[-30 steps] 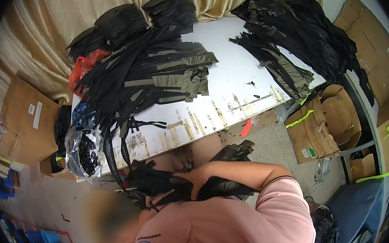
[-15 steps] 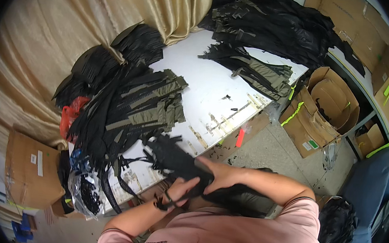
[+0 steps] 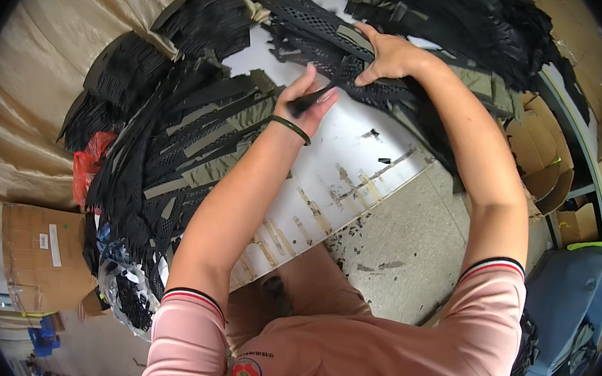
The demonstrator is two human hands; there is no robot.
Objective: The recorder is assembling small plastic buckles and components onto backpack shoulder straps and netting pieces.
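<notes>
My left hand (image 3: 304, 110) is over the white table (image 3: 362, 158), fingers curled round the end of a narrow black strip (image 3: 322, 97). The strip runs up toward a bundle of black mesh fabric pieces (image 3: 310, 18) at the far side. My right hand (image 3: 395, 58) grips this bundle, thumb on the near side and fingers over the far side. Olive and black fabric pieces (image 3: 488, 90) lie beneath and beside my right forearm. Left of my left hand is a spread pile of black and olive fabric strips (image 3: 212, 132).
Stacked black pieces (image 3: 204, 23) lie by the gold curtain (image 3: 35, 90). A large black fabric heap (image 3: 469, 23) covers the far end. Cardboard boxes stand at right (image 3: 544, 150) and left (image 3: 44, 257). A red plastic bag (image 3: 90, 168) hangs beside the left pile. Scraps litter the floor (image 3: 381, 261).
Both hands have moved from close to my body out over the far part of the table, carrying the black fabric bundle there. My body has leaned forward, and my arms are more outstretched.
</notes>
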